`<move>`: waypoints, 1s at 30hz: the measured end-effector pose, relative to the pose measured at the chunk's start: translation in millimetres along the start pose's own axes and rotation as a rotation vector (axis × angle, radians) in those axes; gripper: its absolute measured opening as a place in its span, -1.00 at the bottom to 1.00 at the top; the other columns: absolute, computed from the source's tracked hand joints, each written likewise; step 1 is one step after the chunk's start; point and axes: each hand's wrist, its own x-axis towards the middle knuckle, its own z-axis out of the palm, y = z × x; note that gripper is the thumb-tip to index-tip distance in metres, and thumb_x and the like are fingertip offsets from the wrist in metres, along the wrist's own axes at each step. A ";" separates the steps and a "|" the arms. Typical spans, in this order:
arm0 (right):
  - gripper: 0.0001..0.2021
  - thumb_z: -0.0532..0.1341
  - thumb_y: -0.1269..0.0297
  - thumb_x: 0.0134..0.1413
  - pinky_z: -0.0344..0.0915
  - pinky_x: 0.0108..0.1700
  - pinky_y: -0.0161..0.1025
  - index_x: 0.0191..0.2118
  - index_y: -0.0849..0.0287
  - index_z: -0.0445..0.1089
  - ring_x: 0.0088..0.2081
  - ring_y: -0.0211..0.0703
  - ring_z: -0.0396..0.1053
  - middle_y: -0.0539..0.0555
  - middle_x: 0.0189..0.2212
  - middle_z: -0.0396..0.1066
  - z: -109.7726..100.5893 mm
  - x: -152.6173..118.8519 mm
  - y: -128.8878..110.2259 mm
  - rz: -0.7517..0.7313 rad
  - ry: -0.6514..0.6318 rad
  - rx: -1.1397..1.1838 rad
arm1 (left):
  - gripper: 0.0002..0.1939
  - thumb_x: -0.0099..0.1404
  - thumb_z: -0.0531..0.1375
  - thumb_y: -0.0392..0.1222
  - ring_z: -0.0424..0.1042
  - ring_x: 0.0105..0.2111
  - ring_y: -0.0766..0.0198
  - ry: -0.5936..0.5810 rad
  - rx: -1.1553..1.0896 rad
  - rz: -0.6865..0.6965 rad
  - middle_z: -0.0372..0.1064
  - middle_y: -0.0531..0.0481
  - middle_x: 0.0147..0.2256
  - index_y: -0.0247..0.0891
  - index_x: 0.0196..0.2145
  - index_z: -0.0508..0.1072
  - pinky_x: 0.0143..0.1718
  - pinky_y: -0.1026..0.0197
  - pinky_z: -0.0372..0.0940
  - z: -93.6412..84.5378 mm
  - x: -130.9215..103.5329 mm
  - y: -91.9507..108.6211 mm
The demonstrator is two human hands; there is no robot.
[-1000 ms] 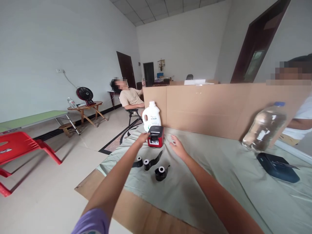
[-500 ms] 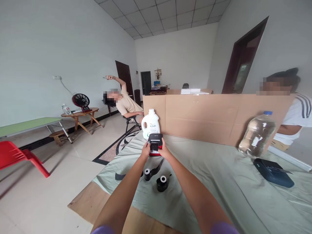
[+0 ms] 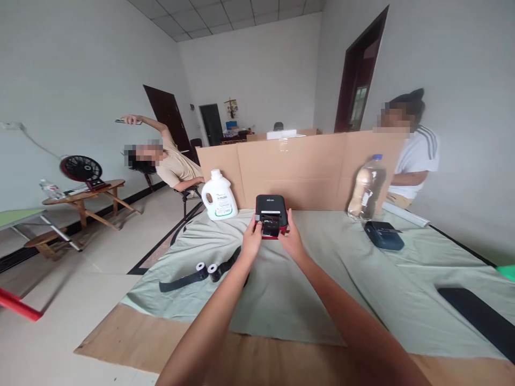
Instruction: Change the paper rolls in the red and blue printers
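Both of my hands grip a small black-and-red label printer [image 3: 271,205] near the cardboard panel. My left hand [image 3: 252,237] wraps its left side, thumb near the front slot, where a shiny black strip shows. Against its right side, my right hand [image 3: 292,236] has fingers along the edge. I cannot tell whether the printer rests on the cloth. Nearer to me, left of my left forearm, two rolls of black ribbon [image 3: 213,273] stand with their tails unwound; the forearm hides part of them. A white detergent jug [image 3: 220,198] stands left of the printer.
A cardboard panel [image 3: 293,170] borders the far side of the green cloth [image 3: 306,300]. To the right are a large clear bottle [image 3: 367,187], a dark blue device [image 3: 384,236] and a black flat object [image 3: 475,316]. One person sits at left, another behind the panel at right.
My view has turned to the right. The printer in my hands has moved right, from in front of the detergent jug to a spot beside it, apart from it.
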 end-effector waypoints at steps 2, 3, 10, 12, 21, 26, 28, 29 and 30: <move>-0.06 0.23 0.23 0.09 0.46 0.00 0.00 0.51 0.07 -0.25 -0.04 0.05 0.44 0.21 0.21 0.34 -32.5 -29.6 0.8 -0.041 0.134 -0.081 | -0.52 0.50 0.04 -0.06 0.17 0.37 0.18 -0.013 0.000 0.045 0.23 -0.01 0.33 -0.17 0.30 0.34 0.41 0.13 0.03 25.1 -31.0 4.4; -0.08 0.23 0.24 0.06 0.47 -0.04 -0.01 0.50 0.06 -0.16 -0.10 0.02 0.44 0.20 0.16 0.37 -45.9 -44.7 3.0 -0.050 0.182 -0.130 | -0.50 0.51 0.03 -0.01 0.15 0.37 0.17 -0.014 -0.010 0.064 0.21 -0.02 0.34 -0.17 0.31 0.33 0.42 0.13 0.02 35.4 -47.0 4.0; -0.17 0.19 0.33 0.05 0.44 -0.06 0.03 0.46 0.10 -0.02 -0.01 0.13 0.33 0.22 0.05 0.41 -85.6 -107.5 23.1 -0.091 0.201 -0.356 | -0.42 0.50 -0.01 0.16 0.17 0.37 0.11 -0.003 -0.076 -0.015 0.23 -0.08 0.33 -0.20 0.30 0.35 0.39 0.11 0.10 70.6 -109.6 -23.8; -0.18 0.16 0.36 0.05 0.42 -0.02 0.06 0.46 0.10 -0.03 0.01 0.13 0.30 0.22 0.06 0.40 -86.5 -109.7 25.5 -0.091 0.205 -0.378 | -0.43 0.50 0.00 0.13 0.17 0.37 0.11 -0.012 -0.077 -0.044 0.26 -0.09 0.32 -0.22 0.28 0.37 0.40 0.10 0.09 74.1 -111.4 -30.4; -0.19 0.16 0.38 0.01 0.38 0.00 0.04 0.44 0.11 0.05 -0.02 0.09 0.27 0.20 0.02 0.40 -92.4 -105.6 21.5 -0.072 0.213 -0.353 | -0.48 0.50 0.02 0.07 0.17 0.37 0.14 -0.046 -0.105 -0.054 0.26 -0.01 0.32 -0.15 0.29 0.36 0.42 0.09 0.03 81.0 -111.8 -32.8; -0.20 0.18 0.34 0.01 0.38 0.02 0.04 0.43 0.10 0.09 -0.03 0.07 0.31 0.21 0.09 0.38 -90.8 -110.7 26.0 -0.008 0.238 -0.322 | -0.47 0.50 0.01 0.08 0.18 0.36 0.13 -0.062 -0.053 -0.048 0.28 0.01 0.30 -0.16 0.29 0.37 0.41 0.12 0.08 79.6 -112.0 -32.1; -0.21 0.19 0.32 0.00 0.39 0.01 0.04 0.41 0.10 0.12 -0.03 0.07 0.33 0.21 0.08 0.39 -90.2 -111.8 26.7 0.015 0.248 -0.324 | -0.46 0.50 0.00 0.09 0.18 0.36 0.14 -0.075 -0.042 -0.040 0.26 0.02 0.31 -0.17 0.30 0.35 0.41 0.14 0.07 79.0 -112.1 -32.8; -0.22 0.19 0.32 -0.01 0.39 0.02 0.04 0.40 0.10 0.13 -0.03 0.08 0.34 0.21 0.08 0.39 -90.1 -112.2 26.9 0.021 0.254 -0.326 | -0.46 0.50 0.01 0.08 0.17 0.36 0.15 -0.078 -0.041 -0.037 0.26 0.02 0.32 -0.17 0.31 0.34 0.41 0.14 0.06 78.8 -112.1 -33.5; -0.22 0.20 0.32 -0.01 0.39 0.02 0.05 0.40 0.10 0.15 -0.02 0.08 0.35 0.21 0.08 0.40 -90.2 -112.6 27.1 0.025 0.261 -0.326 | -0.46 0.50 0.01 0.07 0.17 0.37 0.15 -0.078 -0.043 -0.035 0.25 0.02 0.32 -0.17 0.31 0.34 0.41 0.13 0.06 78.7 -112.2 -34.4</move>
